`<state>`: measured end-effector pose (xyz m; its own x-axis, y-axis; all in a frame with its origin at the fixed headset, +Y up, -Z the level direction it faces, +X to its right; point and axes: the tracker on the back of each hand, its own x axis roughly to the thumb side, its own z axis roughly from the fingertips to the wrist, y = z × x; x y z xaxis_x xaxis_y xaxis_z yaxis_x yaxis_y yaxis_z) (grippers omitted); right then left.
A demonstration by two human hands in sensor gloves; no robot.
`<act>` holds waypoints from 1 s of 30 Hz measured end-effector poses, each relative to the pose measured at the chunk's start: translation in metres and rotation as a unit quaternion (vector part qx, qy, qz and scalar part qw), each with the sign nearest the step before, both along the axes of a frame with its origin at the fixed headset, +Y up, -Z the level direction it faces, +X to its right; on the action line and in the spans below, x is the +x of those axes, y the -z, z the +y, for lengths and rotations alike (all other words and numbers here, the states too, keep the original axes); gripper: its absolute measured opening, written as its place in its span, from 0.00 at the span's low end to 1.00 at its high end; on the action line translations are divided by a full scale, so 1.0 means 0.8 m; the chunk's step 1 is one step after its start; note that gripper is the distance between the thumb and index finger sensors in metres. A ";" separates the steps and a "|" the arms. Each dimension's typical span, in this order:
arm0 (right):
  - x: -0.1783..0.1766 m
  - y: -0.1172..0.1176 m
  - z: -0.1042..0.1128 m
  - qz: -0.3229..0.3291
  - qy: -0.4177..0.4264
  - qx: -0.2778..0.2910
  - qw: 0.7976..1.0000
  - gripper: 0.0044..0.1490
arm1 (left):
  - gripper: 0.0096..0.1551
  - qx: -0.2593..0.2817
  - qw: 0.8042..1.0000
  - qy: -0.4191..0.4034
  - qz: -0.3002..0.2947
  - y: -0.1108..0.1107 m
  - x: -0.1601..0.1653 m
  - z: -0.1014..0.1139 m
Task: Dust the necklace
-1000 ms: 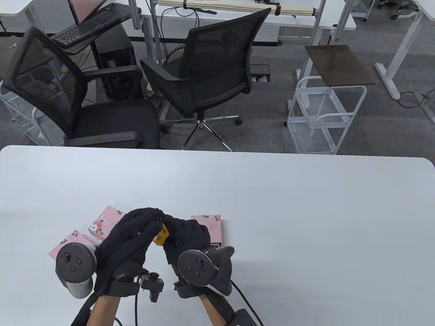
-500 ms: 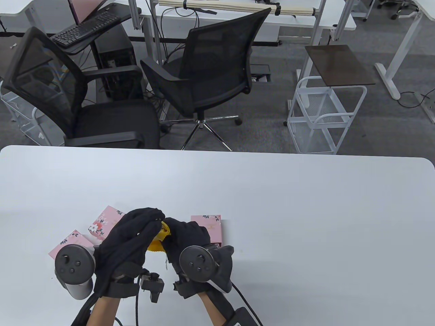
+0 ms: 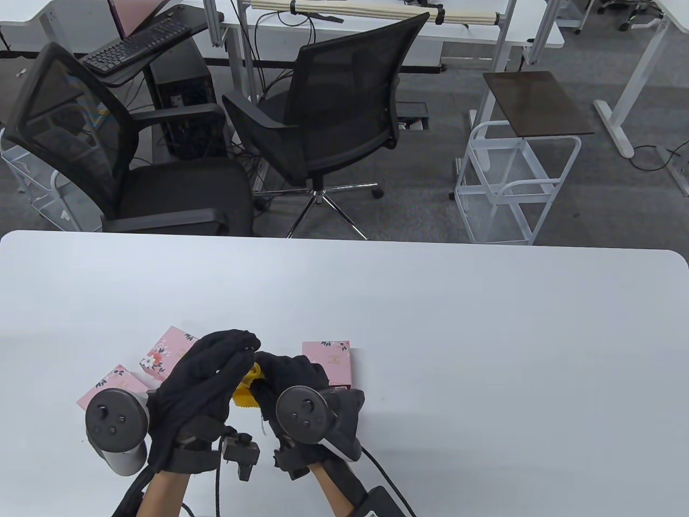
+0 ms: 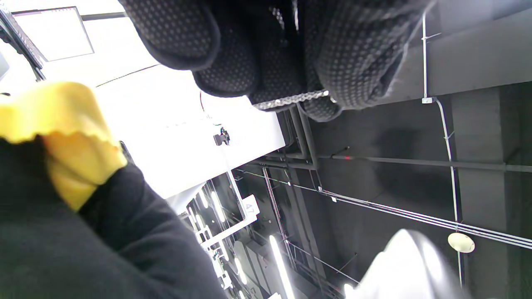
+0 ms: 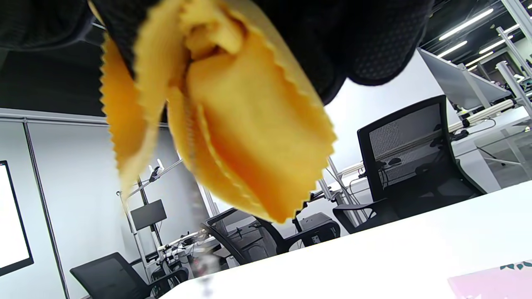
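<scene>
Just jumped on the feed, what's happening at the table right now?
A person in black sensor gloves is dusting a necklace over the white table. The left hand pinches a silver chain between its fingertips, and the right hand holds a folded yellow cloth in its grip, close against the left hand. Both hands are raised off the table. Pink floral boxes lie on the table beside and under the hands.

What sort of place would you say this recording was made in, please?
Most likely an open-plan office or lab: mesh office chairs, a keyboard on a desk, and more white desks on grey carpet.
</scene>
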<state>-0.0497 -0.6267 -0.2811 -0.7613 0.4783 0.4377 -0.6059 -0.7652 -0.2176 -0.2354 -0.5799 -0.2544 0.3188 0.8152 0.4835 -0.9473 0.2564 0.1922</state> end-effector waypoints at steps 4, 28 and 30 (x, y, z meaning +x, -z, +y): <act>0.000 0.002 -0.003 0.007 0.006 -0.009 1.000 0.23 | 0.17 0.000 1.000 0.000 0.001 0.000 0.000 0.000; -0.008 0.014 -0.022 0.010 -0.042 -0.054 0.998 0.23 | 0.18 0.007 1.000 -0.009 -0.002 -0.003 -0.001 0.004; -0.007 0.015 -0.025 0.007 -0.037 -0.054 0.998 0.23 | 0.17 0.008 1.000 -0.011 -0.002 -0.003 -0.001 0.004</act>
